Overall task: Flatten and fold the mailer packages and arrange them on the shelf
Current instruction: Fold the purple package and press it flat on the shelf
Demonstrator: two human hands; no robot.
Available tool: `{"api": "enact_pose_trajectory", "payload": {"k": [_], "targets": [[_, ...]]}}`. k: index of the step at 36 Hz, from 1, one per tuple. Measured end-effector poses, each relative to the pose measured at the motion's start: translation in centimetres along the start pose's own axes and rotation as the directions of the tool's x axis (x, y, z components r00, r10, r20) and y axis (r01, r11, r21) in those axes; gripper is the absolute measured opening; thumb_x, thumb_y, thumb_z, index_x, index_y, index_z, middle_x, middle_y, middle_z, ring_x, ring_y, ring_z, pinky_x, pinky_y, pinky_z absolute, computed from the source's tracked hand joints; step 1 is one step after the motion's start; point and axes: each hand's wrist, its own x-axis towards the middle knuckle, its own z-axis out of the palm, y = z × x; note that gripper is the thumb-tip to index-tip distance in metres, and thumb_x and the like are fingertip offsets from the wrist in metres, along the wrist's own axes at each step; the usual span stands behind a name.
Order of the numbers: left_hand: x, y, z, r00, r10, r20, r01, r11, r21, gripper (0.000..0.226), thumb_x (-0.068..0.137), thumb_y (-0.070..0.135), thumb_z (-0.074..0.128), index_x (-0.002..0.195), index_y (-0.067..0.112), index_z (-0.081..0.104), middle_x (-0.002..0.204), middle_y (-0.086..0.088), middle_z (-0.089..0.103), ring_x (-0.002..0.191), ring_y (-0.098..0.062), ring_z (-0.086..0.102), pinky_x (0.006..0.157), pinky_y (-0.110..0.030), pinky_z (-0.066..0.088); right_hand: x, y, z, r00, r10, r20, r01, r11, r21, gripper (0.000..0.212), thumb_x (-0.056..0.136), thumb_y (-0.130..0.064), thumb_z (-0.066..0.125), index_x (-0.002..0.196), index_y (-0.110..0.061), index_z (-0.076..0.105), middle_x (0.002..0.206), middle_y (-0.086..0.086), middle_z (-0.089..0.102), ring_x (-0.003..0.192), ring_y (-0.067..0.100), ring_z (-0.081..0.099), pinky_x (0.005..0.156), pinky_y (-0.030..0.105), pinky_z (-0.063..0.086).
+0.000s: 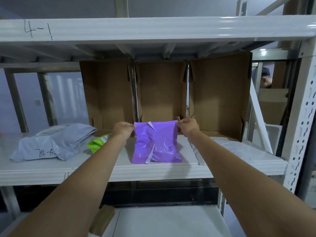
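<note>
While your left hand [123, 130] and right hand [187, 126] pinch its far corners, purple mailer [156, 142] lies on the shelf [102, 170], before three open cardboard boxes [161, 93], grey mailers [54, 142] at left.

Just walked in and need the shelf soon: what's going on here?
A person is handling a purple mailer on the white shelf, left hand and right hand each pinching a far corner. A grey mailer and a green one lie to the left, before three open cardboard boxes.
</note>
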Motion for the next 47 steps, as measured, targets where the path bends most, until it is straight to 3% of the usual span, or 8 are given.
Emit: {"api": "enact_pose_trajectory", "payload": {"k": [2, 5, 8, 15, 22, 29, 37, 47], "targets": [[0.4, -0.4, 0.3, 1.000, 0.015, 0.003, -0.015, 1.000, 0.028, 0.019, 0.087, 0.010, 0.066, 0.069, 0.010, 0.062, 0.069, -0.003, 0.058, 0.061, -0.014, 0.051, 0.052, -0.018, 0.037, 0.2, 0.3, 0.1, 1.000, -0.006, 0.010, 0.006, 1.000, -0.022, 0.032, 0.088, -0.010, 0.057, 0.058, -0.019, 0.057, 0.061, -0.001, 0.051, 0.050, 0.012, 0.044, 0.041, 0.018, 0.037], [0.4, -0.6, 0.5, 0.999, 0.048, -0.016, -0.047, 0.997, 0.066, 0.012, 0.089, 0.014, 0.065, 0.079, 0.009, 0.065, 0.067, -0.002, 0.058, 0.063, -0.016, 0.053, 0.050, -0.018, 0.041, 0.3, 0.5, 0.2, 0.999, -0.032, 0.005, 0.032, 0.997, -0.066, 0.026, 0.091, -0.014, 0.052, 0.070, -0.015, 0.068, 0.076, 0.000, 0.061, 0.067, 0.020, 0.057, 0.058, 0.026, 0.045], [1.1, -0.9, 0.2, 0.994, 0.076, -0.084, -0.064, 0.989, 0.134, 0.014, 0.088, 0.019, 0.065, 0.090, 0.007, 0.072, 0.092, -0.009, 0.070, 0.090, -0.026, 0.063, 0.075, -0.026, 0.047, 0.5, 0.7, 0.3, 0.998, -0.054, -0.019, 0.051, 0.991, -0.122, 0.027, 0.095, -0.023, 0.049, 0.100, -0.007, 0.071, 0.091, 0.012, 0.066, 0.091, 0.030, 0.063, 0.076, 0.033, 0.050], [0.7, -0.1, 0.6, 0.993, 0.106, -0.057, -0.089, 0.965, 0.247, 0.021, 0.086, 0.012, 0.052, 0.091, 0.010, 0.072, 0.099, -0.010, 0.071, 0.100, -0.030, 0.063, 0.084, -0.033, 0.050, 0.7, 0.8, 1.1, 0.987, -0.158, -0.019, 0.145, 0.943, -0.301, 0.028, 0.093, -0.025, 0.044, 0.098, -0.009, 0.067, 0.090, 0.011, 0.065, 0.089, 0.032, 0.062, 0.069, 0.029, 0.042], [-1.6, -1.1, 3.2, 0.930, 0.270, 0.250, -0.364, 0.774, 0.518, 0.026, 0.096, 0.018, 0.039, 0.101, 0.005, 0.062, 0.110, -0.015, 0.064, 0.102, -0.032, 0.058, 0.084, -0.035, 0.044, -1.1, 1.2, 3.9, 0.920, -0.362, 0.148, 0.384, 0.766, -0.516, 0.040, 0.102, -0.033, 0.033, 0.112, -0.006, 0.061, 0.122, 0.016, 0.058, 0.112, 0.036, 0.055, 0.088, 0.038, 0.045], [-1.9, -4.9, 4.9, 0.816, 0.291, 0.500, -0.567, 0.570, 0.595, 0.055, 0.093, 0.031, 0.020, 0.129, 0.004, 0.052, 0.131, -0.016, 0.055, 0.124, -0.030, 0.047, 0.106, -0.038, 0.034, -2.8, 2.2, 6.6, 0.855, -0.443, 0.271, 0.511, 0.626, -0.589, 0.049, 0.103, -0.039, 0.025, 0.128, -0.013, 0.058, 0.136, 0.009, 0.055, 0.131, 0.027, 0.043, 0.104, 0.039, 0.035], [-2.2, -6.4, 5.2, 0.735, 0.306, 0.605, -0.678, 0.331, 0.657, 0.064, 0.093, 0.047, 0.014, 0.152, 0.023, 0.023, 0.156, -0.001, 0.030, 0.143, -0.018, 0.027, 0.117, -0.037, 0.022, -3.7, 3.7, 7.5, 0.845, -0.401, 0.355, 0.535, 0.646, -0.545, 0.054, 0.103, -0.044, 0.019, 0.141, -0.020, 0.048, 0.150, 0.002, 0.043, 0.144, 0.018, 0.028, 0.114, 0.035, 0.023], [-2.8, -6.1, 5.3, 0.774, 0.140, 0.617, -0.616, 0.387, 0.686, 0.057, 0.100, 0.041, 0.032, 0.152, 0.019, 0.022, 0.158, -0.003, 0.021, 0.145, -0.019, 0.021, 0.118, -0.040, 0.020, -4.0, 3.5, 7.4, 0.884, -0.266, 0.384, 0.459, 0.648, -0.608, 0.066, 0.100, -0.056, 0.012, 0.145, -0.020, 0.043, 0.157, 0.000, 0.031, 0.147, 0.016, 0.021, 0.115, 0.037, 0.021]]}}
